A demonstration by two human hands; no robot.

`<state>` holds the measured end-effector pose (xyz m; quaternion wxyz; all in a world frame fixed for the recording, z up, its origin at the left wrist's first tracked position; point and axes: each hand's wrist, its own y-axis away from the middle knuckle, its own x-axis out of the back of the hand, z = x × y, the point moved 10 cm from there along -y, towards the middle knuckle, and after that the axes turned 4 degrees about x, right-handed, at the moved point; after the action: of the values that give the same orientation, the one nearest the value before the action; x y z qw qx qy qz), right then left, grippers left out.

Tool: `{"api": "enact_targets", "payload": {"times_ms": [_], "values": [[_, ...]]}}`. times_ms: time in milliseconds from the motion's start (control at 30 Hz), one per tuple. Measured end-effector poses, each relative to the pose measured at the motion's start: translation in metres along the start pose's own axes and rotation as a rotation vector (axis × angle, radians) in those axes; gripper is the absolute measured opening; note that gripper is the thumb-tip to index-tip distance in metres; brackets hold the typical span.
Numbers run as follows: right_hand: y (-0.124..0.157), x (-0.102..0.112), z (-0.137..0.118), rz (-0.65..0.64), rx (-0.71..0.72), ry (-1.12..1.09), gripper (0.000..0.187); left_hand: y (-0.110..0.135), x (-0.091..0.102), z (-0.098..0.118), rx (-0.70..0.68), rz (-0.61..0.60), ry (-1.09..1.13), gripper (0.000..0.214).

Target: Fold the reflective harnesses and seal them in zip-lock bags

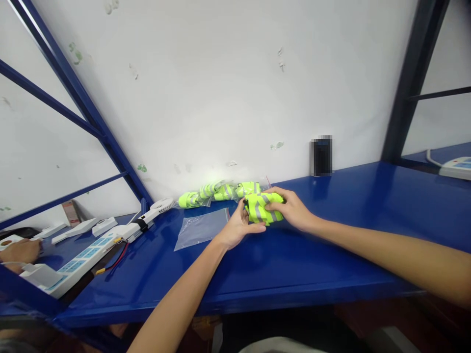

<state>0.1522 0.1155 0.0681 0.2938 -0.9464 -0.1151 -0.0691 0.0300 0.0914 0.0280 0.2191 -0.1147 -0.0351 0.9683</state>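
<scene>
A folded fluorescent yellow safety vest (259, 210) with grey reflective stripes is held just above the blue tabletop. My left hand (237, 228) grips its left side, thumb stretched along the lower edge. On the right side, my right hand (290, 208) has its thumb on the front face and its fingers behind, partly hidden. Flat on the table to the left of my left hand lies a clear plastic bag (201, 228). Behind the hands, along the wall, several rolled yellow vests (211, 192) lie in clear bags.
A white power strip (86, 257) with a red-and-black cable (117, 259) runs along the left. A small white fan (162, 205) lies beyond it. A dark, pixelated box (321, 156) stands by the wall. Blue frame posts (91, 113) rise at left; another person's hand (22, 252) shows at far left.
</scene>
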Motion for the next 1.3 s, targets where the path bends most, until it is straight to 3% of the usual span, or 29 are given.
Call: {"api": "enact_targets", "payload": {"times_ms": [200,500,700,867,1133,1300], "values": [[0.003,-0.011,0.003,-0.098,-0.054,-0.017,0.032,-0.008,0.024,-0.012,0.008,0.199,-0.12,0.061],[0.008,-0.024,-0.006,-0.324,0.006,0.036,0.043,-0.004,0.024,-0.001,-0.067,0.216,-0.376,0.046],[0.016,-0.024,-0.035,-0.346,0.267,0.25,0.073,-0.004,0.025,0.001,-0.135,0.221,-0.339,0.045],[0.025,-0.038,-0.046,-0.472,0.379,0.344,0.054,0.001,0.028,0.016,-0.231,0.283,-0.399,0.038],[0.022,-0.038,-0.031,-0.449,0.238,0.23,0.059,0.005,0.027,0.025,-0.251,0.33,-0.53,0.035],[0.018,-0.032,-0.026,-0.306,0.159,0.185,0.052,0.01,0.023,0.029,-0.295,0.384,-0.622,0.034]]}}
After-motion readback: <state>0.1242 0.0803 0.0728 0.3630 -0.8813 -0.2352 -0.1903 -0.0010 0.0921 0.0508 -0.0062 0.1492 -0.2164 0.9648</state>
